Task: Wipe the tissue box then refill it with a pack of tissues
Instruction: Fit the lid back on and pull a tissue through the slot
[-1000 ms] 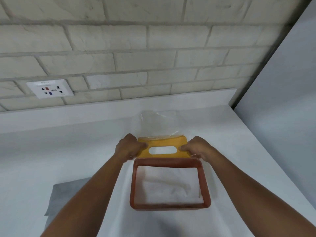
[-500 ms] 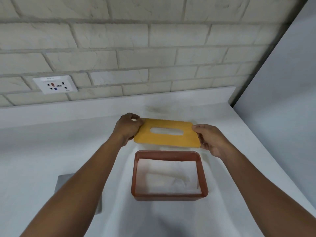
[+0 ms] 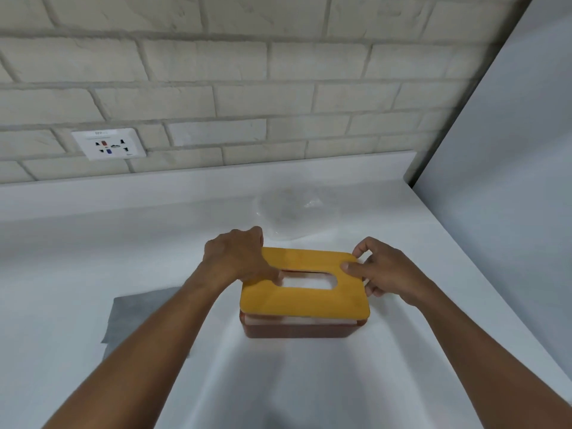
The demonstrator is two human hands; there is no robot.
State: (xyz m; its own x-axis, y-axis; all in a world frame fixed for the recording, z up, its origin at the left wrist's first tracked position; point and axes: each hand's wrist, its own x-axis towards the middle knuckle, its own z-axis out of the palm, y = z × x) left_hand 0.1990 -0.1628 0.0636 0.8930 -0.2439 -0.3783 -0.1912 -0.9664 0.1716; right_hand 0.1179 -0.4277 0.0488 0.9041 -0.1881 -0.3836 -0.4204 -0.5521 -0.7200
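The tissue box (image 3: 297, 331), reddish brown, stands on the white table (image 3: 93, 243) just right of the middle of the frame. A yellow lid (image 3: 305, 300) lies on top of it. Along the near edge a strip of white shows between lid and box, so the lid is not fully seated there. White tissues (image 3: 309, 281) show through the slot in the lid.

The left hand (image 3: 235, 258) holds the lid's far left corner, thumb flat on top beside the slot and fingers curled over the edge. The right hand (image 3: 382, 270) pinches the far right corner, thumb on top and fingers bent round the side. Each grip is clamped on the lid.

A crumpled clear wrapper (image 3: 291, 212) lies just behind the box, toward the upper centre. A grey cloth (image 3: 136, 314) lies flat at lower left, partly under the left forearm. A socket (image 3: 109, 143) sits on the brick wall at upper left.
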